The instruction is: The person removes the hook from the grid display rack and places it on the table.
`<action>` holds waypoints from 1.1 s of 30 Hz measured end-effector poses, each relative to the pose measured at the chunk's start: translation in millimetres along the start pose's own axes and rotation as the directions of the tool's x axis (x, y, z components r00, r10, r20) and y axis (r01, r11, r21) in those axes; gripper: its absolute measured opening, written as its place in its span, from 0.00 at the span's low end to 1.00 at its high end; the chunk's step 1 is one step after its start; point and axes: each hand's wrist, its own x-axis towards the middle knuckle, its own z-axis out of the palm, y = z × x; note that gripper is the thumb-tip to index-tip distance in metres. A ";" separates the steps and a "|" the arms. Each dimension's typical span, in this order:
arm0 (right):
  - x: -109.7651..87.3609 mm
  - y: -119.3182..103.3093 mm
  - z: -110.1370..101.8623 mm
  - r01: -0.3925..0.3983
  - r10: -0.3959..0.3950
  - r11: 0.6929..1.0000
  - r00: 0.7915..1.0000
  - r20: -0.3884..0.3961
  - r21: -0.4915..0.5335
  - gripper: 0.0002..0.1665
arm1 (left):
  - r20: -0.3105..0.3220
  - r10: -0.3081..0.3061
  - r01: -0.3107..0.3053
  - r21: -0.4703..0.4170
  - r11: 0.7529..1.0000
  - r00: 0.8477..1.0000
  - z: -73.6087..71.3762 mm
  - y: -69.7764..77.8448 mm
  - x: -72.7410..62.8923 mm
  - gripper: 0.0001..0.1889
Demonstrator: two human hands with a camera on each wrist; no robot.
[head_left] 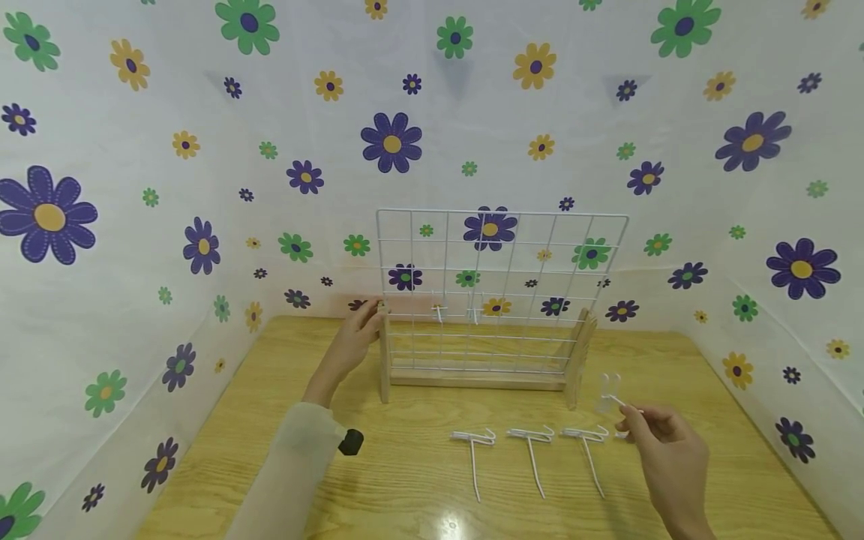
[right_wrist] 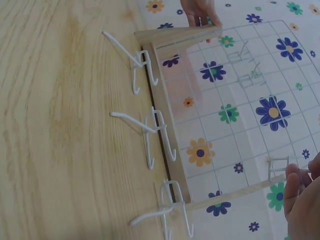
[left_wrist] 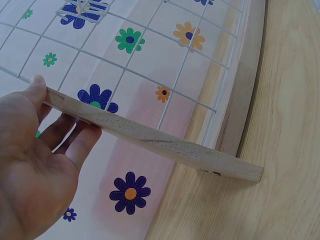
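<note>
Nearest the head camera, a pale sleeve is running in from the bottom edge, a black piece sticking out beside its cuff. At its far end the left hand is gripping the top of the left wooden upright, thumb on one side, fingers on the other. The right hand is pinching a white hook by its stem, holding it near the right wooden upright and apart from the wire grid. Three loose hooks are lying in a row on the table, stems pointing toward the person. Two hung hooks are hanging side by side on the grid, left of its middle. Flowered cloth is standing behind.
</note>
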 end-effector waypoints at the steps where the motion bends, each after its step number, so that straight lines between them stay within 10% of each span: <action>1: -0.3 1.0 -0.8 -0.012 0.012 1.000 1.000 -0.006 0.006 0.03 | 0.000 -0.001 0.001 0.006 1.000 1.000 0.1 0.1 -0.2 0.30; 33: -18.8 26.5 -24.4 -0.364 0.382 0.897 0.924 -0.024 0.251 0.08 | 0.005 -0.006 0.006 -0.012 1.000 1.000 -0.3 1.9 -1.4 0.30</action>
